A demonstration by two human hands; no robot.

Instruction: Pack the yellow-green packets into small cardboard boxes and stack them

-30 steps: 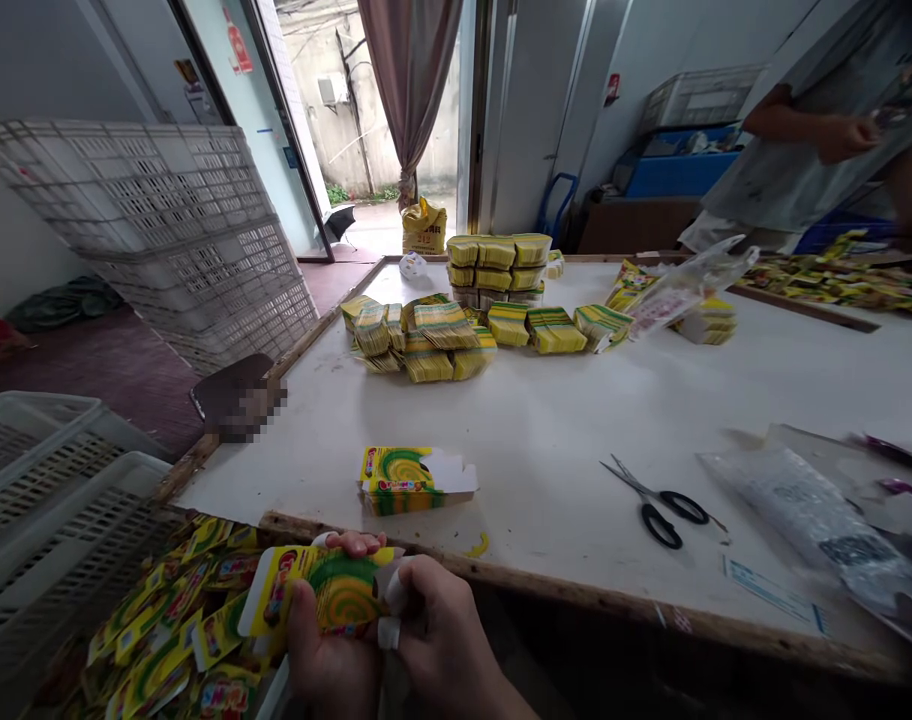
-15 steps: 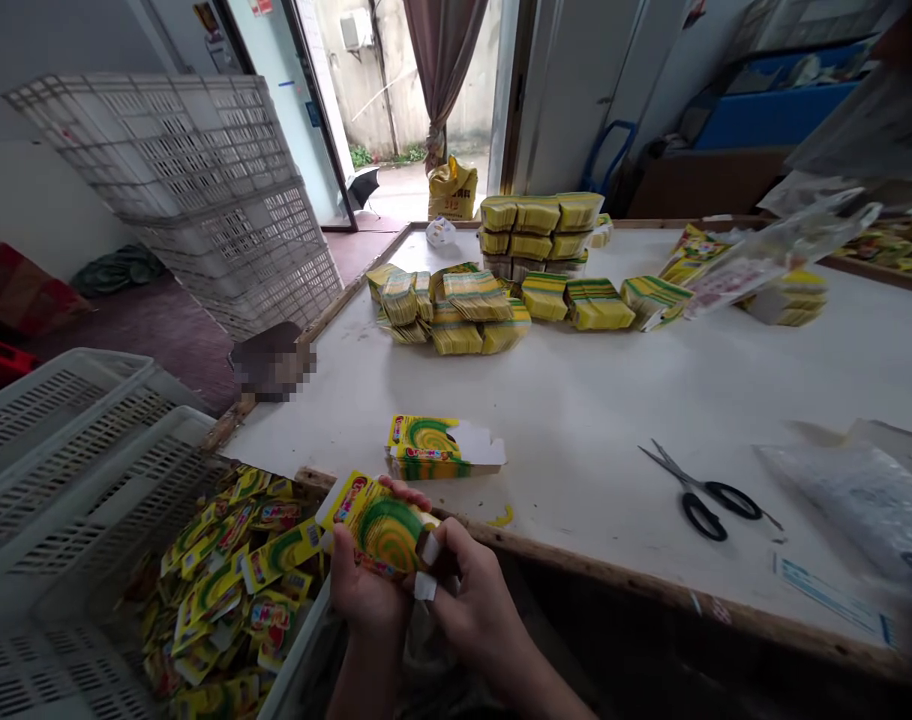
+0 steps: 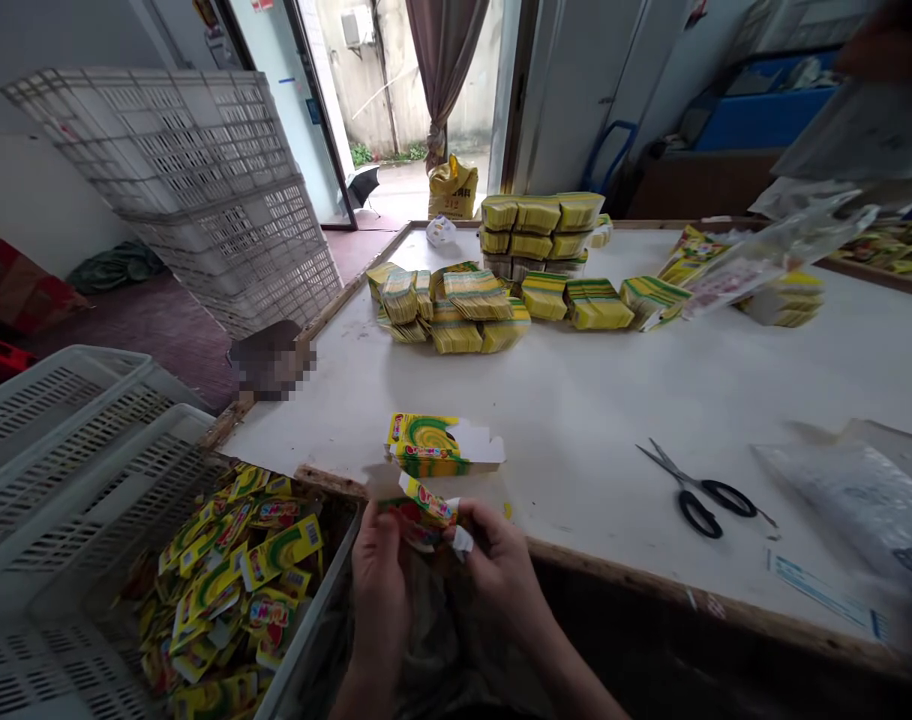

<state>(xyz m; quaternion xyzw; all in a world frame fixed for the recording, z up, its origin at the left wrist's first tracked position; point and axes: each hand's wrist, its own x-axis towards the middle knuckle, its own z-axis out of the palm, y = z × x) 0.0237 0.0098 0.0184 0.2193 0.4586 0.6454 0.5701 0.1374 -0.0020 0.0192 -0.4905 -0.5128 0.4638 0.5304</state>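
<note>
Over the table's front edge, both my hands hold a small yellow, green and red cardboard box (image 3: 424,512), now tilted with a narrow side showing. My left hand (image 3: 381,565) is closed round its left end, thumb on top. My right hand (image 3: 497,560) pinches the right end, where white flaps (image 3: 462,540) stick out by the fingers. Just beyond lies a stack of flattened cartons (image 3: 430,445) of the same print, white flaps pointing right. Left of my hands, many small printed boxes (image 3: 227,590) lie heaped in a plastic crate (image 3: 306,625).
Black-handled scissors (image 3: 700,490) lie at right, near a clear plastic bag (image 3: 838,500). Bundled cartons (image 3: 542,240) stand in stacks at the back. A tall pile of white crates (image 3: 201,180) rises at left. At upper right, part of a person's hand (image 3: 887,50) shows, blurred.
The box has turned in my hands, from its broad swirl-printed face to a narrow side. My left hand has shifted its grip, and both hands have moved slightly right.
</note>
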